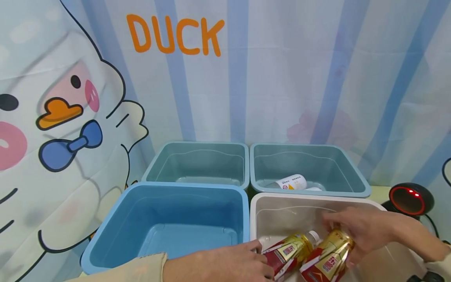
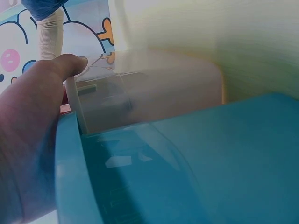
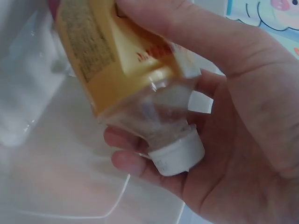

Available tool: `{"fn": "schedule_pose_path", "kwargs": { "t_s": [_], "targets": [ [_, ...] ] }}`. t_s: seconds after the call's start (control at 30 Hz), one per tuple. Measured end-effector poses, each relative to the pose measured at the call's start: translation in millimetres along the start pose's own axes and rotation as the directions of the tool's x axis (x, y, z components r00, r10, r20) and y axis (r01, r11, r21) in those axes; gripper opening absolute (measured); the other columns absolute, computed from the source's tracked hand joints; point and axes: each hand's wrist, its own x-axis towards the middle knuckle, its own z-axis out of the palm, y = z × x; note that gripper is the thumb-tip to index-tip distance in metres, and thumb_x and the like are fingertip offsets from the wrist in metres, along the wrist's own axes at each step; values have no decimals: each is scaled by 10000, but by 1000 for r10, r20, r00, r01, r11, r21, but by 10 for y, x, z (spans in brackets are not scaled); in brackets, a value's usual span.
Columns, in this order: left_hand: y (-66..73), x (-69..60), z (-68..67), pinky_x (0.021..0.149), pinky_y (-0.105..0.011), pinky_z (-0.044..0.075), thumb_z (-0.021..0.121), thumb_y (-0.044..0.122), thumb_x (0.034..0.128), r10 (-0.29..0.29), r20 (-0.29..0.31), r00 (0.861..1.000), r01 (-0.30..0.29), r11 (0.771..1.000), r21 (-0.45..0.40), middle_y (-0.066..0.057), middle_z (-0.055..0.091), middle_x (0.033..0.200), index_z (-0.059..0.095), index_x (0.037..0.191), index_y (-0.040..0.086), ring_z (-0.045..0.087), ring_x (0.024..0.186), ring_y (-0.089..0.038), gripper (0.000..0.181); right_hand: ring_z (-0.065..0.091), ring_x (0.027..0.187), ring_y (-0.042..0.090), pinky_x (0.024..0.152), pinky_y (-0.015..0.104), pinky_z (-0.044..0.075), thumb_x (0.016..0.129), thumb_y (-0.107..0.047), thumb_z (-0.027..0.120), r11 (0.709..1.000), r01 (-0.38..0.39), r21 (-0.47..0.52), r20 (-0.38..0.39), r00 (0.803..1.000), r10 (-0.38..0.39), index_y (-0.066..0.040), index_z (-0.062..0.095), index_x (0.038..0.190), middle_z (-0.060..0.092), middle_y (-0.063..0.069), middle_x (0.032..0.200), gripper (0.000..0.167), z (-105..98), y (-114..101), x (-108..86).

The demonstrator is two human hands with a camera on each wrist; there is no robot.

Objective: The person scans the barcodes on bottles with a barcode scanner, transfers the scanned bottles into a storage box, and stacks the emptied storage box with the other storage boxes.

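Observation:
Inside the whitish bin, my right hand holds a bottle with a red-and-gold label. Up close in the right wrist view, the thumb lies along the gold part of the bottle, and the fingers pass behind its clear neck and white cap. A second red-and-gold bottle lies tilted to the left of the first, white cap pointing up and right. My left hand reaches over the whitish bin's left side, its fingers by the lower end of that bottle; whether they grip it or the rim is unclear.
A blue bin stands to the left. Two grey-green bins stand behind, the left one and the right one, which contains white bottles. A black device with a red-lit ring sits at the right.

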Motion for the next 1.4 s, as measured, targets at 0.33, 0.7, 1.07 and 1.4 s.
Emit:
{"fn": "schedule_pose_path", "kwargs": {
  "t_s": [0.33, 0.7, 1.07, 1.4],
  "targets": [
    [1, 3, 7, 1027, -146, 268, 723, 544, 918, 1, -6, 1000, -1, 1000, 17, 241, 616, 1349, 614, 1430, 387, 519, 1150, 91, 546, 555, 934, 62, 694, 283, 496, 796, -412, 909, 997, 24, 72, -31, 999, -22, -246, 608, 1254, 602, -134, 1061, 573, -116, 17, -86],
    [4, 4, 9, 1032, -147, 270, 726, 541, 917, 0, -4, 1000, 0, 1000, 17, 245, 613, 1348, 617, 1425, 392, 516, 1150, 95, 540, 586, 1085, 98, 791, 308, 552, 796, -245, 926, 995, 12, 100, -223, 975, 11, -150, 501, 1406, 615, -2, 1250, 749, -118, -9, -125],
    [9, 6, 10, 1020, -145, 273, 710, 534, 942, -2, -6, 1000, 2, 1000, 31, 239, 621, 1340, 623, 1421, 386, 516, 1132, 92, 508, 575, 1102, 184, 828, 328, 539, 872, -166, 835, 952, -64, 300, -330, 929, 166, -188, 500, 1347, 548, 99, 1275, 582, -178, -78, -179],
    [3, 11, 10, 1008, -138, 270, 716, 532, 940, -1, -13, 1000, 1, 1000, 24, 241, 627, 1327, 632, 1411, 388, 514, 1121, 95, 500, 585, 1106, 233, 843, 371, 578, 910, -49, 760, 896, 21, 443, -381, 909, 168, -113, 474, 1374, 533, 130, 1286, 548, -179, -92, -213]
  ]
}}
